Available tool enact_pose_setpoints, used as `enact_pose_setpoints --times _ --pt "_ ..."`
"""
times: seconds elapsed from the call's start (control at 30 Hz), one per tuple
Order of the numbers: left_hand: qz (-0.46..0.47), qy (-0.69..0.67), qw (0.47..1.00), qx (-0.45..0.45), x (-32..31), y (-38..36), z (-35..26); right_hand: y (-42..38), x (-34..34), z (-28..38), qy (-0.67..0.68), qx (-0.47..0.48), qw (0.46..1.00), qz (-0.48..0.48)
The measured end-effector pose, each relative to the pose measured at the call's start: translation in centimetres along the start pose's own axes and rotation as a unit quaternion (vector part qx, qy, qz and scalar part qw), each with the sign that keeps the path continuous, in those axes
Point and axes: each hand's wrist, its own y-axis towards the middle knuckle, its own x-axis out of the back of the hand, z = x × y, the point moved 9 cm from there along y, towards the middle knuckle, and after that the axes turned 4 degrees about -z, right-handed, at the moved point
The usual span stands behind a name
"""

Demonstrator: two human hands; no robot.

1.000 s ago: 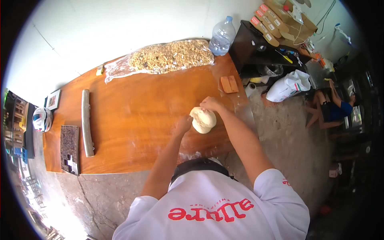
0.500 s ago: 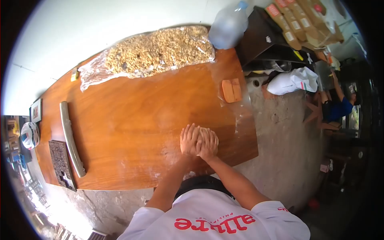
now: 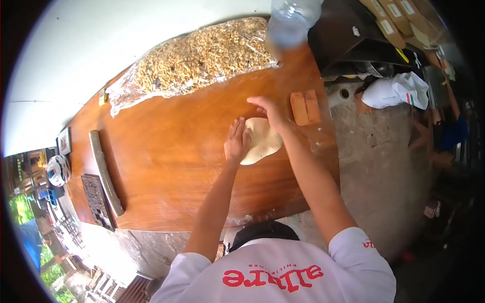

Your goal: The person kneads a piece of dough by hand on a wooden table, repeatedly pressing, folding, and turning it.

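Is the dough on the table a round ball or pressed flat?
Pressed flat: the dough lies spread on the table, left hand flat on it.

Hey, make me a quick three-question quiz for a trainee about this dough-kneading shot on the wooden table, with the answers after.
1. True or false: the dough is still a round ball.
2. Which hand lies flat on the dough: A) left hand, B) right hand, C) neither?
3. What lies along the far edge of the table, beside the water bottle?

Key
1. False: it is pressed out into a flattened, spread patch.
2. A: the left hand rests palm down on the dough's left side; the right hand is at its far edge with fingers spread.
3. A clear bag of chopped nuts or grain, lying on its side.
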Motion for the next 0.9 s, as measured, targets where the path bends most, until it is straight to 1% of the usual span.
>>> enact_pose_setpoints --times 0.03,0.07,0.1,0.13,0.17,0.2,0.23,0.27,0.3,0.33,0.37,0.43,0.47,0.5,0.53,0.57,0.63,0.67,0.7,0.73,0.77,0.8,0.83,0.87,0.9 --pt "-0.001 0.001 1.000 -0.008 0.9 -1.4 -2.2 -0.9 1.0 0.0 0.002 0.008 1.000 -0.002" --pt "0.032 0.029 0.994 0.098 1.7 -2.5 -2.9 -1.3 3.6 -0.1 -0.053 0.055 0.996 -0.041" --pt "0.064 0.056 0.975 0.206 2.3 -4.5 -2.9 -1.6 5.2 -0.5 -0.107 0.100 0.986 -0.080" --pt "0.062 0.056 0.976 0.203 2.5 -6.5 -3.4 -2.4 5.1 -2.8 -0.107 0.104 0.986 -0.080" --pt "0.033 0.069 0.974 0.213 2.7 -8.5 -3.0 -4.8 3.7 -2.9 -0.329 0.266 0.900 -0.107" --pt "0.000 0.080 0.972 0.222 3.3 -10.1 -2.5 -8.3 0.8 -3.0 -0.524 0.409 0.736 -0.127" --pt "-0.007 0.079 0.973 0.218 4.0 -11.6 -2.3 -11.1 -1.7 -3.3 -0.538 0.370 0.745 -0.136" --pt "0.016 0.032 0.962 0.271 4.0 -13.4 -1.1 -13.1 -3.1 -3.2 -0.478 0.250 0.834 -0.114" --pt "0.039 -0.016 0.946 0.321 4.0 -15.2 0.3 -15.4 -5.1 -2.9 -0.506 0.283 0.805 -0.125" --pt "0.026 -0.113 0.947 0.301 4.4 -16.7 1.2 -17.9 -6.8 -3.0 -0.532 0.312 0.776 -0.134" --pt "0.024 -0.115 0.947 0.299 5.8 -17.5 2.8 -20.4 -8.1 -3.6 -0.534 0.315 0.773 -0.135" --pt "0.133 -0.055 0.952 0.268 6.7 -17.8 4.7 -26.1 -12.0 -3.5 -0.579 0.446 0.673 -0.113" --pt "0.132 -0.062 0.953 0.265 6.9 -17.6 4.9 -28.0 -12.8 -4.2 -0.584 0.448 0.667 -0.114" --pt "-0.007 -0.105 0.964 0.243 9.4 -16.6 4.6 -29.8 -13.5 -5.2 -0.587 0.446 0.667 -0.107" --pt "-0.144 -0.145 0.954 0.217 11.8 -16.1 4.2 -30.9 -13.9 -5.7 -0.591 0.443 0.667 -0.101" --pt "-0.143 -0.153 0.954 0.216 11.4 -15.6 3.6 -31.2 -13.9 -5.7 -0.597 0.443 0.662 -0.103" --pt "-0.058 -0.160 0.974 0.152 9.6 -14.0 0.0 -31.0 -13.5 -6.0 -0.569 0.420 0.705 -0.060" --pt "0.139 -0.151 0.951 0.233 6.5 -14.5 -0.4 -29.9 -12.6 -5.7 -0.555 0.387 0.734 -0.056" --pt "0.141 -0.157 0.950 0.233 5.5 -15.0 -0.6 -29.0 -12.1 -5.3 -0.560 0.385 0.731 -0.056" --pt "0.050 -0.143 0.981 0.121 6.0 -14.9 -2.2 -27.8 -11.1 -5.0 -0.546 0.359 0.754 -0.070" --pt "-0.041 -0.125 0.991 0.008 6.7 -15.6 -4.0 -26.7 -10.2 -5.0 -0.529 0.331 0.777 -0.084" --pt "-0.028 -0.114 0.993 0.016 6.3 -16.4 -4.3 -25.5 -8.9 -6.2 -0.472 0.324 0.814 -0.099" --pt "-0.022 -0.116 0.993 0.021 5.9 -17.0 -4.7 -25.7 -9.4 -5.8 -0.473 0.318 0.816 -0.100" --pt "-0.049 -0.090 0.994 0.033 6.0 -17.5 -4.7 -26.9 -9.5 -4.2 -0.502 0.360 0.761 -0.196" --pt "-0.075 -0.063 0.994 0.047 6.3 -17.8 -4.3 -28.1 -9.6 -3.0 -0.525 0.397 0.696 -0.288"
